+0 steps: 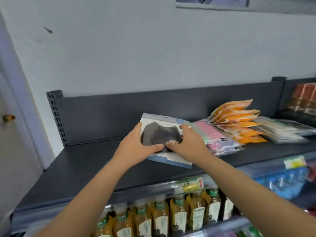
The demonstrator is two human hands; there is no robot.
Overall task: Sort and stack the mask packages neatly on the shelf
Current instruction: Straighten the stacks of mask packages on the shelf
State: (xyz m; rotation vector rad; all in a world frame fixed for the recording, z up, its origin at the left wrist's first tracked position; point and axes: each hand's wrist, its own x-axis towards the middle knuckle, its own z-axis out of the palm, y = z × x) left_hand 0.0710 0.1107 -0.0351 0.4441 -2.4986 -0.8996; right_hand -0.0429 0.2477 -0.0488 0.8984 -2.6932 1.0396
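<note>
A black-mask package (160, 132) with a clear front and blue-white edges is tilted above the dark grey shelf (89, 166), its near edge low. My left hand (136, 144) grips its left side. My right hand (186, 142) grips its right side, thumbs meeting on the front. Just right of it lies a pink mask package (217, 137) flat on the shelf. Behind that sits a fanned stack of orange packages (239, 120). Further right is a pile of clear and dark packages (282, 132).
The shelf's back panel (136, 113) stands close behind the packages. The shelf's left half is bare. Below the front edge stand several yellow drink bottles (177, 214). Blue packets (287, 183) fill the lower right. A door with a knob (8, 118) is at the left.
</note>
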